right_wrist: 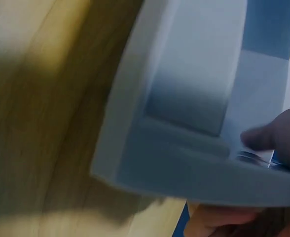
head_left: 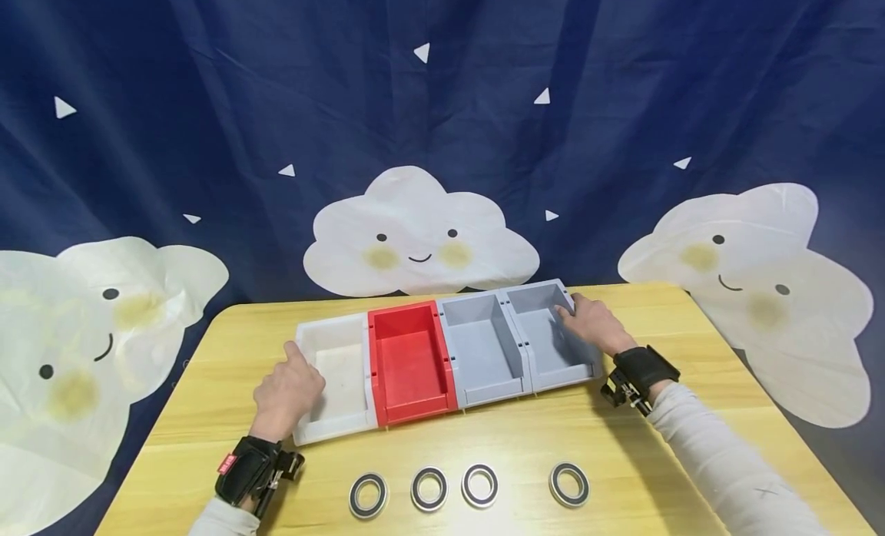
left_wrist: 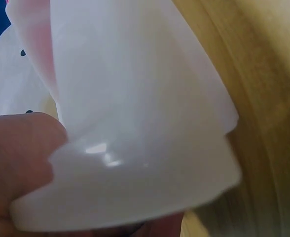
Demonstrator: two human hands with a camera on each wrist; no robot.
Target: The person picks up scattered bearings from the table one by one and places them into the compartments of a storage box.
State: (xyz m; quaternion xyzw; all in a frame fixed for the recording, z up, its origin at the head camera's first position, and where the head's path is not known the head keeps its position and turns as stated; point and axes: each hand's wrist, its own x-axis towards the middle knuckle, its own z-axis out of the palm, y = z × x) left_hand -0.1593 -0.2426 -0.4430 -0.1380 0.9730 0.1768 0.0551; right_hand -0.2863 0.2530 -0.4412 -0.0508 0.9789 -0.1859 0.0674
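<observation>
A row of joined plastic storage bins spans both hands: a white bin (head_left: 340, 382) at the left, a red bin (head_left: 412, 359), then a grey bin (head_left: 482, 352) and another grey bin (head_left: 549, 332) at the right end. My left hand (head_left: 286, 390) grips the white bin's outer side wall, thumb over the rim; in the left wrist view that white wall (left_wrist: 140, 123) hides most fingers. At the far end my right hand (head_left: 598, 325) grips the last grey bin's outer wall, thumb inside and fingers beneath, as the right wrist view shows. The row slants, its right end farther back.
Several ball bearings lie along the table's near side: one at the left (head_left: 368, 495), two near the middle (head_left: 429, 488), one farther right (head_left: 569, 484). The wooden table (head_left: 664, 436) ends at the back against a blue curtain (head_left: 442, 121) printed with clouds.
</observation>
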